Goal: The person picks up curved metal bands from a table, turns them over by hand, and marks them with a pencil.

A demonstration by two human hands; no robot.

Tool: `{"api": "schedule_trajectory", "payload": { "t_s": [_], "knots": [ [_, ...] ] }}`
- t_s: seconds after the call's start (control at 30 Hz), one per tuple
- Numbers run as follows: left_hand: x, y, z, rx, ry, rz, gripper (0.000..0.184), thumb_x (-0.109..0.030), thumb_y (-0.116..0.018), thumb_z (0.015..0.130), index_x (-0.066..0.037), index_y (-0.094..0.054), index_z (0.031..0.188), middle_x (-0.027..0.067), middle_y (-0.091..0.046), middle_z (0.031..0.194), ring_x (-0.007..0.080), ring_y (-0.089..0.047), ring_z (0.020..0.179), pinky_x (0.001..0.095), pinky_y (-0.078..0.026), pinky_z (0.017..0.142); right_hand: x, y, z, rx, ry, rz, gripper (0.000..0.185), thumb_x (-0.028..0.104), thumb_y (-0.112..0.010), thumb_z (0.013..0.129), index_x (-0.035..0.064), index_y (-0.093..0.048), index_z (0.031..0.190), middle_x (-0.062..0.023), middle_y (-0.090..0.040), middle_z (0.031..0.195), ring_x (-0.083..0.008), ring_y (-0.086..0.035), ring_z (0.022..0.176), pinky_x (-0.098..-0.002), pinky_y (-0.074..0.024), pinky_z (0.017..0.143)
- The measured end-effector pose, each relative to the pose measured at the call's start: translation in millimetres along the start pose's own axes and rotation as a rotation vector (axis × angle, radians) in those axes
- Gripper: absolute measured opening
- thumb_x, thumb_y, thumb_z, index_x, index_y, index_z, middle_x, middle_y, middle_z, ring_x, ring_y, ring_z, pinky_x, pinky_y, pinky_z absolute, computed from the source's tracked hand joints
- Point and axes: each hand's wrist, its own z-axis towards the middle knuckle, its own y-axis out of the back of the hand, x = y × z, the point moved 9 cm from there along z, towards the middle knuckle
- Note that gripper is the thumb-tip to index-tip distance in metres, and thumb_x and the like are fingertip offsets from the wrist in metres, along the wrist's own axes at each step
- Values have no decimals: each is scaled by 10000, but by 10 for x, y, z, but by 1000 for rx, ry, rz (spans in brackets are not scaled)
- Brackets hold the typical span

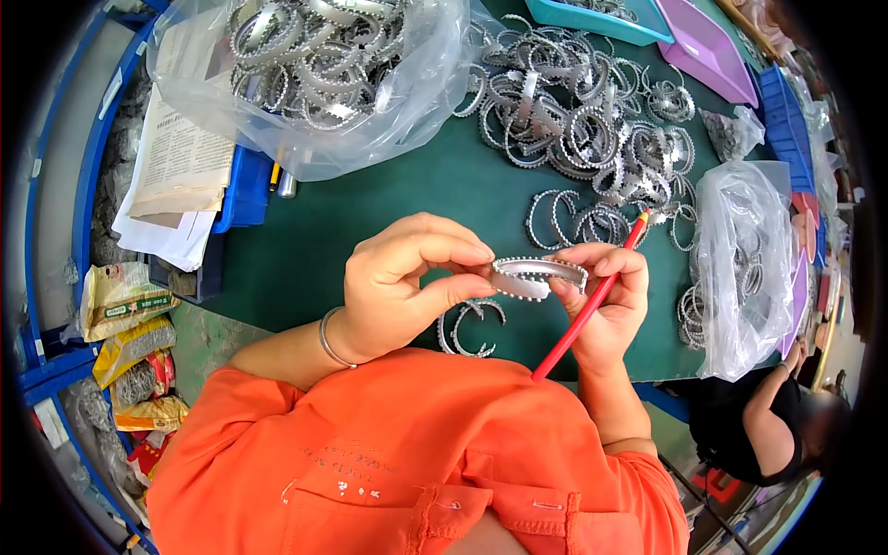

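Note:
A silver bangle with beaded edges (539,269) is held between my two hands above the green table (370,222). My left hand (407,277) pinches its left end between thumb and fingertips. At its right end, my right hand (601,296) grips the bangle with thumb and fingers. A red pencil (592,301) also sits in my right hand, slanting up to the right with its tip near the loose bangles. Below the held piece, beside my left hand, a couple of open bangles (472,328) lie close to my orange clothing.
A large heap of bangles (583,120) lies at the back. Clear bags (324,74) of bangles stand back left and at right (745,268). Papers (180,157) rest over a blue bin (245,190). Another person (768,416) is at far right.

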Motion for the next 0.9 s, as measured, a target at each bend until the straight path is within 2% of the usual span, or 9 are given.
{"api": "schedule_trajectory", "payload": {
  "t_s": [0.1,0.2,0.3,0.43,0.5,0.67,0.77,0.87,0.9],
  "knots": [
    [7,-9,7,8,30,36,236,90,-687,687,46,-608,905,135,-605,914,190,-631,779,266,-543,677,-76,-19,-24,-4,-36,53,362,-140,-602,744,33,-382,973,-190,-554,997,-256,-611,904,-312,-520,764],
    [-12,-81,27,107,-8,106,252,44,-719,669,24,-624,902,128,-625,906,182,-625,758,263,-525,652,-107,-14,-28,-6,-53,51,354,-145,-605,740,19,-413,988,-184,-562,986,-237,-613,894,-304,-521,763],
    [-33,-151,38,184,-38,161,259,-1,-739,659,9,-631,894,127,-632,929,183,-618,765,264,-516,645,-39,-32,-16,5,14,-30,291,-141,-610,738,11,-454,932,-180,-573,969,-231,-617,872,-300,-527,753],
    [-72,-192,28,213,-65,193,259,-6,-741,658,-2,-633,894,125,-631,943,184,-618,769,269,-517,637,-13,-22,-14,16,37,-51,288,-140,-611,739,10,-453,927,-181,-578,958,-229,-616,872,-303,-528,760],
    [-103,-216,29,217,-64,193,265,-5,-751,634,-1,-631,870,152,-630,932,230,-626,798,276,-513,659,-79,-31,-20,26,-25,-15,279,-138,-606,746,11,-444,917,-189,-580,955,-221,-614,869,-299,-529,756],
    [-159,-300,25,262,-151,282,236,59,-712,654,-4,-632,867,156,-624,935,235,-630,804,284,-521,657,-171,-117,-90,32,-130,81,272,-129,-605,756,15,-427,903,-199,-584,944,-201,-611,856,-283,-529,739],
    [-157,-334,32,274,-148,255,202,59,-687,680,-13,-629,860,159,-627,934,244,-634,803,291,-520,660,-192,-153,-132,56,-162,50,265,-105,-640,744,7,-441,877,-187,-592,923,-199,-611,842,-283,-521,712],
    [-224,-287,82,284,-211,294,216,14,-709,686,-8,-606,874,151,-645,878,245,-641,776,293,-517,659,-91,-173,-62,111,30,-233,259,-99,-658,722,-12,-493,903,-166,-601,929,-190,-611,803,-283,-519,703],
    [-314,-230,156,272,-280,347,246,-2,-725,676,-4,-600,887,145,-648,865,245,-641,770,293,-516,657,-154,-59,-91,31,-4,-209,264,-95,-647,731,-15,-501,936,-161,-601,939,-184,-613,790,-279,-520,705]
  ]
}}
